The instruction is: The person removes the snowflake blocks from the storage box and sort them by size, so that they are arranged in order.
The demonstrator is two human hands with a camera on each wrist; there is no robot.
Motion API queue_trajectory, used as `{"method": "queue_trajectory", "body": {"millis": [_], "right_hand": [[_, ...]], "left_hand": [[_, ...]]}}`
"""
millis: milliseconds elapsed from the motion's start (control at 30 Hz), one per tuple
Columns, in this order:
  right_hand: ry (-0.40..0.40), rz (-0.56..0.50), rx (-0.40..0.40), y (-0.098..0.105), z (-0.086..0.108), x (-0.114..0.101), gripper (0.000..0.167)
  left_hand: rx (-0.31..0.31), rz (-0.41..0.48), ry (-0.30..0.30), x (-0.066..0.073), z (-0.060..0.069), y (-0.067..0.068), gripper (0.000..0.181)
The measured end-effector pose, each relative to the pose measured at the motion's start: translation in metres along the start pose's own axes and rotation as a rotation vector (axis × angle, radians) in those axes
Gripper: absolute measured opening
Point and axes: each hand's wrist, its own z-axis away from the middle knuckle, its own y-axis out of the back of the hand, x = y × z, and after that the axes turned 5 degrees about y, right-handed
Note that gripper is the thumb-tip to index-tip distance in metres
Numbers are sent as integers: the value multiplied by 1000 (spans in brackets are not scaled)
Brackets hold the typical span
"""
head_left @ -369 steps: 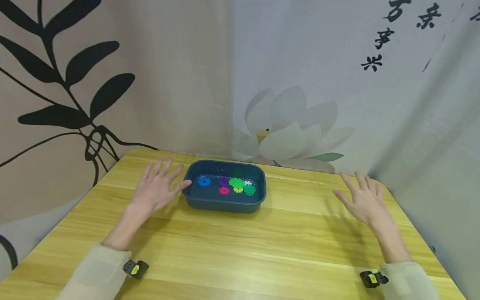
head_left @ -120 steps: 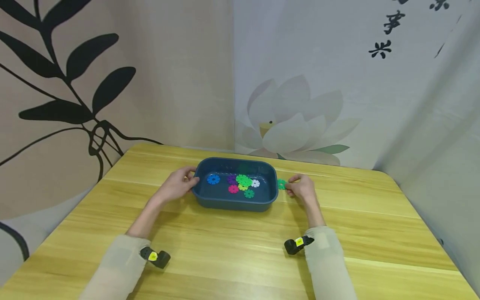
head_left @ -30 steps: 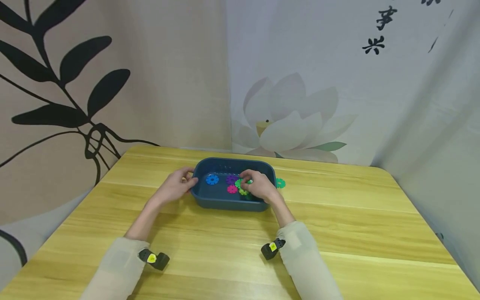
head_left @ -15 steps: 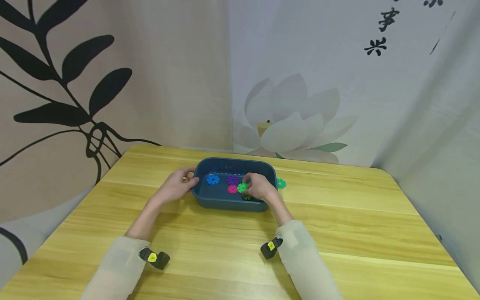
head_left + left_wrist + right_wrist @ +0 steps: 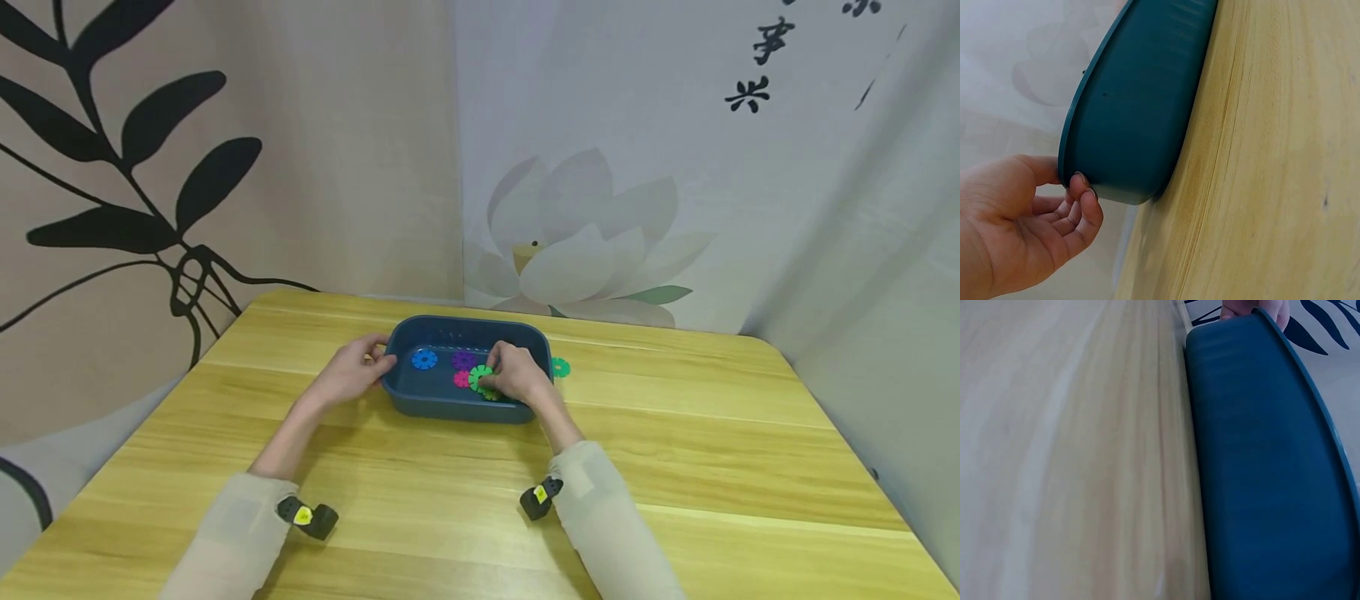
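In the head view my left hand (image 5: 351, 369) grips the left rim of a dark blue plastic basin (image 5: 450, 408). The left wrist view shows its thumb and fingertips pinching the rim. My right hand (image 5: 514, 372) reaches into the basin's right half, its thumb and fingers pinching a bright green snowflake disc (image 5: 477, 377), which stands tilted. Close by lie a pink disc (image 5: 461, 379), a purple disc (image 5: 464, 360) and a partly covered yellow-green disc (image 5: 491, 395). A blue disc (image 5: 424, 359) lies further left. Whatever is under the right hand is hidden.
A teal-green disc (image 5: 561, 367) lies on the wooden table (image 5: 420, 508), just outside the basin's right end. Behind the table hangs a printed curtain (image 5: 360, 167). In the right wrist view the basin's outer wall (image 5: 1266, 444) blocks sight of the right hand.
Both hands were first spread apart; the left has taken the basin's rim. The right released the teal-green disc outside the basin, moved left into it and now pinches the bright green disc, which has tilted.
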Motion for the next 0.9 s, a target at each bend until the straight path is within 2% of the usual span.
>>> {"method": "queue_trajectory", "body": {"millis": [200,333,500,633,767,900], "right_hand": [[36,-132,26,0,1,1,17],[61,-210,110,0,2,4,15],[117,-375,245,0,3,8,14],[158,-500,316,-1,4,8,14],[191,-594,349,0,4,8,14],[223,-618,352,7,7,10,12]], "left_hand": [[-4,2,3,1,0,1,45],[-4,-1,0,2,0,1,45],[-8,-3,-4,1,0,2,46],[-8,-4,-7,0,0,3,47],[-9,-2,-9,-1,0,4,47],[-10,0,-8,-1,1,2,46]]}}
